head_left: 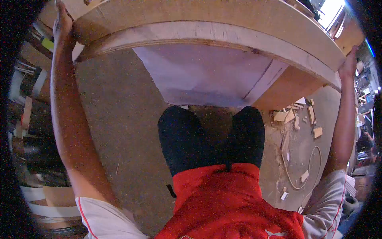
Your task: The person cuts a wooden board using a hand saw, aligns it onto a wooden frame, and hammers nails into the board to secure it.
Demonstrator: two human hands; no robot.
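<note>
A long wooden panel [207,14] with a pale, worn front edge [191,32] spans the top of the view, curved by the lens. My left hand [63,24] is at its left end, fingers pointing up along the side. At the opposite end, my right hand [348,65] holds the panel's side, its fingers partly hidden. Both arms are stretched far apart. Beneath the panel a whitish upright sheet [207,73] faces my knees, with a brown wooden board [292,87] at its right.
Wood offcuts [286,115] and a looped pale cable [292,183] lie on the floor at the right. Stacked boards [59,197] and dark material stand along the left. Cluttered shop items and another person [366,139] appear at the far right.
</note>
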